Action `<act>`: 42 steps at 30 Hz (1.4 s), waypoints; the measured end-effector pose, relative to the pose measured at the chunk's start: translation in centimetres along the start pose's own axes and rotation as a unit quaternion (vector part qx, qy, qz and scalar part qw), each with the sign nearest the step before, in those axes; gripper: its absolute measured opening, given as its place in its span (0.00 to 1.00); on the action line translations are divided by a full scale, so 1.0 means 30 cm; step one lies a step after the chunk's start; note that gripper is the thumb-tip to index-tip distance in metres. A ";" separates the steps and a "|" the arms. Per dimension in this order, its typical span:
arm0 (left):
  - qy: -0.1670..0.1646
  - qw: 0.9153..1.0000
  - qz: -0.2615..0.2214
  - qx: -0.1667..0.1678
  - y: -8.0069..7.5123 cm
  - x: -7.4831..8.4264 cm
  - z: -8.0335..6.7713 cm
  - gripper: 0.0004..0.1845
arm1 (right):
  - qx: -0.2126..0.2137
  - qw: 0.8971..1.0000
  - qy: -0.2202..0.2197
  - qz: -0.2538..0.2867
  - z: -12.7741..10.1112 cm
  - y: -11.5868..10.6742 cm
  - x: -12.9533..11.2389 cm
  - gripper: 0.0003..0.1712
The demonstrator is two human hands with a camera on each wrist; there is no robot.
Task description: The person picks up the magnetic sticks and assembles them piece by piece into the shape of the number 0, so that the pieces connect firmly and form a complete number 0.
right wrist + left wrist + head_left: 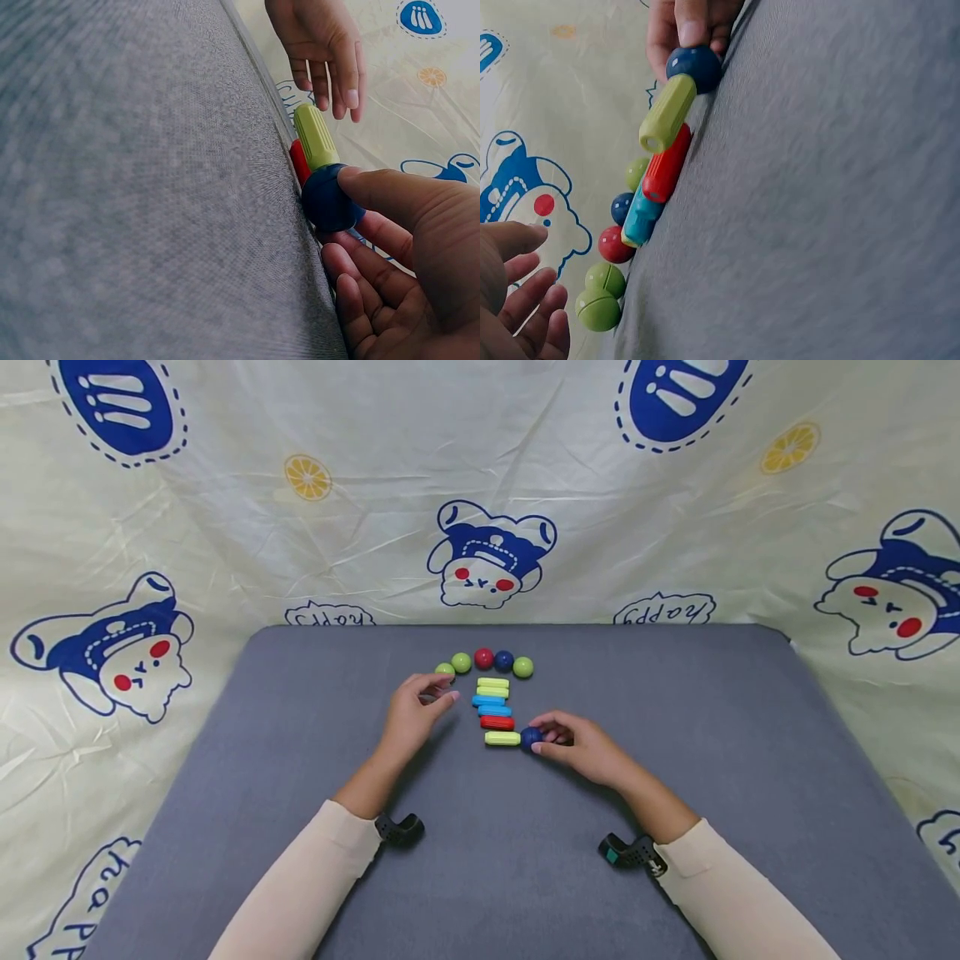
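Observation:
A column of short sticks lies mid-table: two yellow-green (492,687), two light blue (491,705), one red (497,722) and a yellow-green stick (502,738) nearest me. My right hand (546,737) pinches a dark blue ball (531,737) against the right end of that near stick (315,136); my thumb lies on the ball (328,199). My left hand (438,693) rests on the table left of the column with relaxed fingers (525,300), holding nothing, just in front of a green ball (445,670).
An arc of balls sits behind the sticks: green (461,662), red (483,657), dark blue (503,660), green (522,667). The grey table (675,760) is backed and flanked by a cream printed cloth (600,527). Black wrist cameras (400,829) sit at both cuffs.

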State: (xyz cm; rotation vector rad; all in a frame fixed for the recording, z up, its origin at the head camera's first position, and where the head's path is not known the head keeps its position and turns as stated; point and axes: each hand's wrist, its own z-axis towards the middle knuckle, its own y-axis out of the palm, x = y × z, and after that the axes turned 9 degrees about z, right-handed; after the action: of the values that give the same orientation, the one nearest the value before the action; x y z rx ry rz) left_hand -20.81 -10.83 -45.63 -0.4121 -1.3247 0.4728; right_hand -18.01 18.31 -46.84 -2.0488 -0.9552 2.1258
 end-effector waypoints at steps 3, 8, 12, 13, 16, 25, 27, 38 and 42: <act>-0.003 1.000 -0.002 0.021 -0.006 -0.006 0.026 0.17 | 0.002 1.000 -0.001 -0.001 0.000 0.000 0.002 0.20; -0.011 0.999 0.012 0.041 -0.014 -0.016 0.060 0.17 | 0.003 1.000 -0.005 -0.003 0.001 0.000 0.006 0.20; -0.023 0.998 0.032 0.045 -0.014 -0.030 0.084 0.17 | 0.001 1.000 -0.006 0.003 0.002 0.000 0.008 0.20; -0.024 0.998 0.037 0.045 -0.013 -0.035 0.090 0.17 | 0.002 1.000 -0.004 0.006 0.002 0.000 0.008 0.20; -0.031 0.997 0.052 0.041 -0.006 -0.050 0.107 0.19 | 0.001 1.000 -0.005 0.008 0.001 -0.002 0.009 0.20; -0.051 0.995 0.083 0.012 0.010 -0.076 0.131 0.22 | -0.001 1.000 0.001 -0.001 0.002 -0.005 0.004 0.20; -0.055 0.995 0.085 0.007 0.010 -0.076 0.134 0.22 | 0.000 1.000 0.003 -0.002 0.002 -0.004 0.005 0.20; -0.054 0.991 0.122 0.005 0.028 -0.076 0.145 0.23 | 0.002 1.000 -0.005 0.000 0.004 -0.001 0.007 0.19; -0.052 0.989 0.135 0.007 0.030 -0.075 0.145 0.20 | 0.003 1.000 -0.006 0.000 0.002 0.001 0.004 0.20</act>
State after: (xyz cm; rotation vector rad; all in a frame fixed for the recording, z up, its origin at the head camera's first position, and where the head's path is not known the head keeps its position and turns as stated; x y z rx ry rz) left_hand -25.56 -11.24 -47.10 -0.5656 -1.3728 0.7367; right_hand -18.06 18.32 -46.95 -2.0343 -0.9506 2.1412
